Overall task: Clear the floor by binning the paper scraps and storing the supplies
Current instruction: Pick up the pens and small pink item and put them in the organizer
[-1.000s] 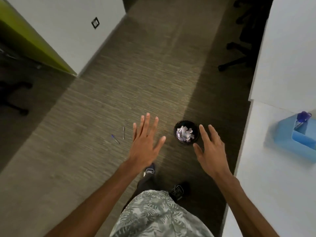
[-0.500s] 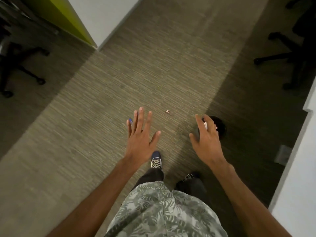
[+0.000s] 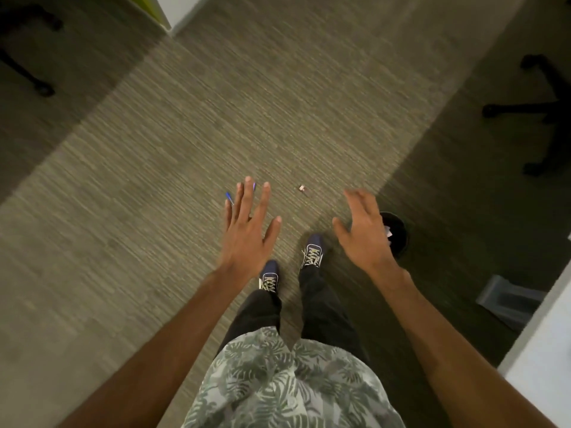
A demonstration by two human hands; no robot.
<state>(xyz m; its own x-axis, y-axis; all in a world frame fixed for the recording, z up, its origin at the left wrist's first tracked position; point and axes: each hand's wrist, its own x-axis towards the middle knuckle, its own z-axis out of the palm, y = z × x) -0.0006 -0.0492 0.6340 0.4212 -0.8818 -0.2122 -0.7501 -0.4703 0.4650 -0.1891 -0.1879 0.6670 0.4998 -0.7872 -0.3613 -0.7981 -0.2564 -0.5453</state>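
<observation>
Left hand flat and empty above the carpet, blue pen peeking out by its fingers, right hand loose and empty over the black bin, tiny paper scrap between the hands

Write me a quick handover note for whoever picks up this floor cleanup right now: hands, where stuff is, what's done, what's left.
Left hand: open, empty, fingers spread above the carpet.
Right hand: open, empty, in front of the bin.
Small round black bin: on the floor at the right, white paper scraps inside.
Done: some scraps binned.
Left: one small crumpled paper scrap lies on the striped grey-brown carpet ahead of the feet; a blue pen shows beside the left fingers, partly hidden. Bin the scrap, store the pen.
</observation>
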